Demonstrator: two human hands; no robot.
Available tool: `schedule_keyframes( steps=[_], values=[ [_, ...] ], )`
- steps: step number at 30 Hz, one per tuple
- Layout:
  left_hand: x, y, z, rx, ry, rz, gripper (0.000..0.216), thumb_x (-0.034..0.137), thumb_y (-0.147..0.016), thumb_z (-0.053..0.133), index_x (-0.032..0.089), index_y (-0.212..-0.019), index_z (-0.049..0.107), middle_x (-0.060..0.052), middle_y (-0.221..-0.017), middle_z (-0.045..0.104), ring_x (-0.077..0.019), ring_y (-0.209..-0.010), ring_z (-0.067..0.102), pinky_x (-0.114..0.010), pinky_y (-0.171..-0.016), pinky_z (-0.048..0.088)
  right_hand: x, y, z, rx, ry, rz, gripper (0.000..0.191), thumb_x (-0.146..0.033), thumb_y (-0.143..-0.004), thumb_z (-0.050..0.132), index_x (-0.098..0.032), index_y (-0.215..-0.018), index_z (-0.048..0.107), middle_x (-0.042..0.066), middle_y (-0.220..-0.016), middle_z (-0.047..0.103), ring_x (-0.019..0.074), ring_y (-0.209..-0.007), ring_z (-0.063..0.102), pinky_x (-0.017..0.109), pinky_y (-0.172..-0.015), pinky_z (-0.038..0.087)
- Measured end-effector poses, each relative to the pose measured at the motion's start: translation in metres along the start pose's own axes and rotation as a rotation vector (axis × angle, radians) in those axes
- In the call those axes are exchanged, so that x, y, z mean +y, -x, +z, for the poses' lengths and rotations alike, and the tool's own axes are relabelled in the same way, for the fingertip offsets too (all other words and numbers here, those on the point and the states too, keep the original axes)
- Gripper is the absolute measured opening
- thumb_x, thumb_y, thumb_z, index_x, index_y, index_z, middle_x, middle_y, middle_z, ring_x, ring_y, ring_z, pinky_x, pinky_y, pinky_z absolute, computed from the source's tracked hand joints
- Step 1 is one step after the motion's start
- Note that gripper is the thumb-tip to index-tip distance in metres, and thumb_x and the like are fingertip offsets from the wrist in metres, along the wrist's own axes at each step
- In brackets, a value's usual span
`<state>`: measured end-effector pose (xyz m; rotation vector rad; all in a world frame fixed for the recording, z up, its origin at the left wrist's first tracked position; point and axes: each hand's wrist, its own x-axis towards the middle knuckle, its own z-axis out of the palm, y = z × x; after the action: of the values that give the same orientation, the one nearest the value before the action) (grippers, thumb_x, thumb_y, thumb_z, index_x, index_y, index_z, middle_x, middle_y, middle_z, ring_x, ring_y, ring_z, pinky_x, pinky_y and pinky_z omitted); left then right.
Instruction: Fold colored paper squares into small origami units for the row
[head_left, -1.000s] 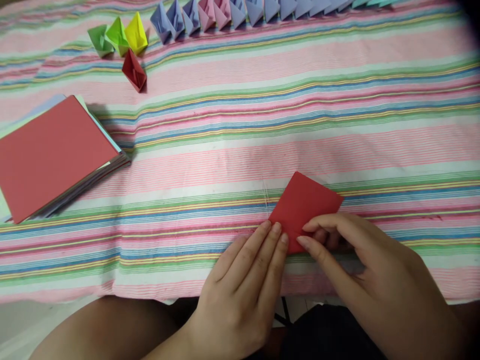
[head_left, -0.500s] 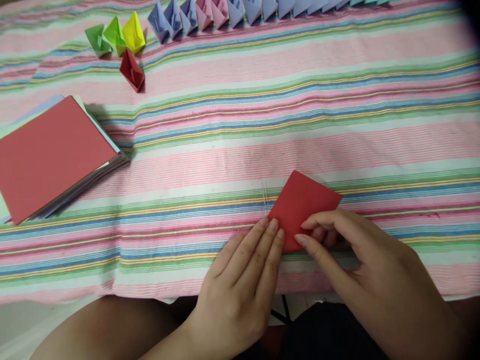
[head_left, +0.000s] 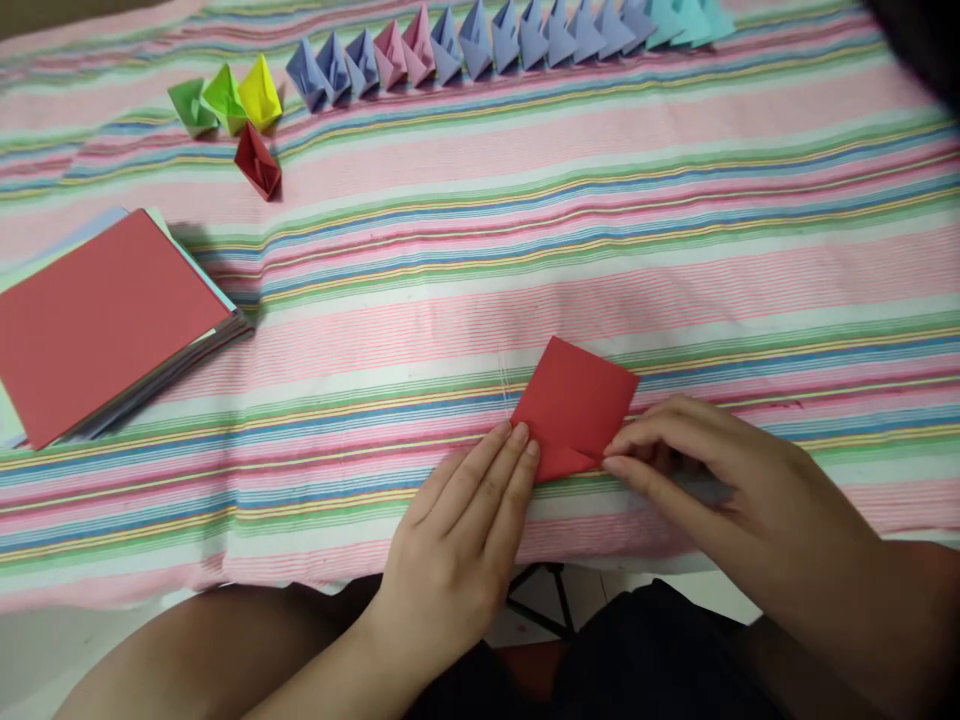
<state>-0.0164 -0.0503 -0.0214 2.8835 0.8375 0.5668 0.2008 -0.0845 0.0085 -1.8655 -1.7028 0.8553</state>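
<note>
A piece of red paper (head_left: 574, 395), folded into a small four-sided shape, lies tilted on the striped cloth near the table's front edge. Along its lower edge a narrow flap is turned up. My left hand (head_left: 465, 530) rests with fingers stretched flat over the paper's lower left corner. At the lower right corner, the thumb and forefinger of my right hand (head_left: 697, 465) pinch the paper's edge. The other fingers of that hand are curled and partly hidden.
A stack of coloured sheets (head_left: 112, 320), red on top, lies at the left. Behind it stand a dark red folded paper boat (head_left: 257, 163) and a few green and yellow ones (head_left: 225, 98). A row of blue, pink and turquoise folded papers (head_left: 476, 40) lines the back.
My right thumb and forefinger have moved from over the paper to its lower right corner. A turned-up flap now shows at the lower edge. The view has shifted slightly.
</note>
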Motion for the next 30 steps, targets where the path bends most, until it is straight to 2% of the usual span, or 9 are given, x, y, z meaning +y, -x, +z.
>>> schedule_keyframes(
  steps=[8, 14, 17, 21, 30],
  values=[
    [-0.002, 0.000, 0.004, 0.010, -0.005, 0.002, 0.048, 0.003, -0.083, 0.046, 0.004, -0.132, 0.047, -0.015, -0.137, 0.051, -0.0255, -0.130, 0.045, -0.040, -0.099, 0.046, -0.012, -0.004, 0.016, 0.097, 0.120, 0.015, 0.015, -0.025, -0.087, 0.056, -0.020, -0.073, 0.055, 0.003, -0.077, 0.056, 0.0181, -0.073, 0.054, 0.032, -0.063, 0.042],
    [-0.001, 0.000, 0.005, 0.035, -0.025, 0.016, 0.047, 0.003, -0.083, 0.049, 0.003, -0.130, 0.049, -0.016, -0.134, 0.054, -0.0264, -0.127, 0.049, -0.040, -0.097, 0.048, -0.010, -0.003, 0.016, 0.111, 0.167, -0.027, 0.014, -0.022, -0.088, 0.054, -0.019, -0.074, 0.055, 0.003, -0.077, 0.054, 0.0181, -0.072, 0.053, 0.033, -0.062, 0.042],
    [-0.001, 0.000, 0.005, 0.037, -0.017, 0.012, 0.045, 0.004, -0.085, 0.047, 0.004, -0.130, 0.048, -0.016, -0.134, 0.054, -0.0261, -0.127, 0.049, -0.040, -0.097, 0.048, -0.010, 0.002, 0.015, 0.142, 0.162, -0.168, 0.010, -0.018, -0.090, 0.051, -0.019, -0.089, 0.060, 0.006, -0.088, 0.059, 0.0197, -0.082, 0.056, 0.035, -0.070, 0.046],
    [-0.001, -0.001, 0.005, 0.040, -0.029, 0.014, 0.044, 0.005, -0.086, 0.046, 0.004, -0.130, 0.049, -0.016, -0.134, 0.054, -0.0261, -0.126, 0.050, -0.039, -0.096, 0.048, -0.010, 0.010, 0.019, 0.157, 0.309, -0.436, 0.022, -0.014, -0.089, 0.052, -0.013, -0.107, 0.064, 0.011, -0.099, 0.064, 0.0243, -0.092, 0.057, 0.042, -0.081, 0.047],
    [-0.001, 0.000, 0.007, 0.038, -0.076, 0.018, 0.044, 0.007, -0.085, 0.051, 0.003, -0.129, 0.051, -0.014, -0.135, 0.054, -0.0254, -0.125, 0.050, -0.037, -0.098, 0.045, 0.002, 0.017, 0.021, 0.231, 0.593, -0.578, 0.021, -0.010, -0.088, 0.054, -0.008, -0.102, 0.069, 0.012, -0.087, 0.069, 0.0261, -0.083, 0.062, 0.041, -0.072, 0.052]
  ],
)
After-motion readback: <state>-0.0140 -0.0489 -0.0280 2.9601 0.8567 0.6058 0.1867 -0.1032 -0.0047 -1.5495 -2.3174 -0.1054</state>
